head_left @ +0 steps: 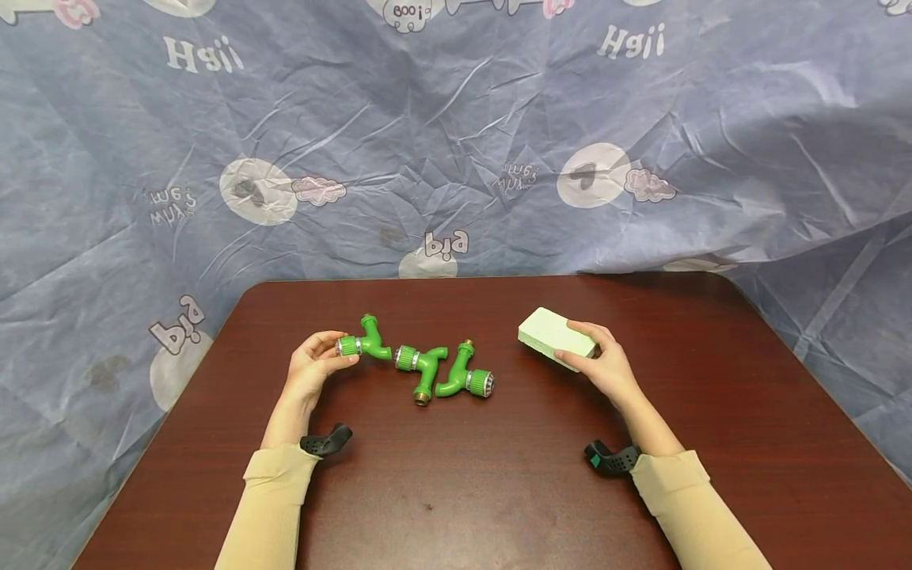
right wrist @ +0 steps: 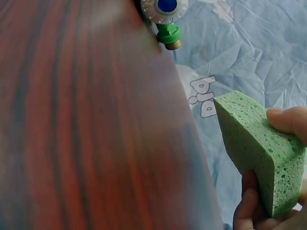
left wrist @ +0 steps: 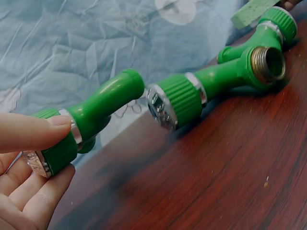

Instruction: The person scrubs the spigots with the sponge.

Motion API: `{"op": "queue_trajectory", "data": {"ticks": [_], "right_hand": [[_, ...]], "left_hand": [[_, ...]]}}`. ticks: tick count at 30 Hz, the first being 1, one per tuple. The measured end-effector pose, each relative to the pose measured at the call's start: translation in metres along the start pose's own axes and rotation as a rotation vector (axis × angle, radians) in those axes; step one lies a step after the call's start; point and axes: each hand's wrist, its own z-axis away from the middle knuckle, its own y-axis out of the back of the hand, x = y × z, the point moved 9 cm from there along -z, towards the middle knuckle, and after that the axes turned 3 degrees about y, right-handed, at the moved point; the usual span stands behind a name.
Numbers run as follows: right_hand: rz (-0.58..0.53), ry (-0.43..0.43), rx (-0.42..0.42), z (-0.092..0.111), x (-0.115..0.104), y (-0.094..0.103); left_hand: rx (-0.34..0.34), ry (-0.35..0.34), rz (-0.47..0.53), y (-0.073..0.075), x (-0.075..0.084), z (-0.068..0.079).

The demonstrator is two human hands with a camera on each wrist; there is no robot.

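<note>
My left hand [head_left: 313, 367] pinches a green faucet [head_left: 372, 342] by its ribbed knob, thumb on top and fingers beneath in the left wrist view. To its right, a second green faucet [head_left: 426, 366] lies with its brass threaded end toward me. Beside that one is a third green faucet [head_left: 458, 378], its threaded end pointing away and its knob to the right. Farther right, my right hand [head_left: 606, 364] grips a pale green sponge [right wrist: 259, 139], a thick porous block, between thumb and fingers near one end.
The dark red-brown wooden table [head_left: 456, 491] carries all of these. Behind its far edge hangs a wrinkled blue-grey cloth [head_left: 427, 142] with printed words and shapes. A black band [head_left: 326, 440] sits on the left wrist, and another black band [head_left: 613, 459] on the right.
</note>
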Motion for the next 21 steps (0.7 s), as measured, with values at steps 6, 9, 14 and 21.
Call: {"op": "queue_trajectory", "data": {"ticks": [6,9,14,21], "right_hand": [[0.0,-0.05,-0.021,-0.003,0.025,-0.002],[-0.005,-0.072,-0.033,-0.004,0.029,-0.002],[-0.007,-0.095,-0.016,-0.003,0.034,-0.001],[0.074,-0.073,0.01,-0.002,0.036,-0.001]], "left_hand": [[-0.01,0.01,-0.018,0.004,-0.007,-0.001],[-0.01,0.011,-0.032,0.006,-0.01,-0.002],[-0.017,0.009,-0.058,0.008,-0.013,-0.003],[-0.045,0.028,-0.155,0.006,-0.016,-0.004]]}}
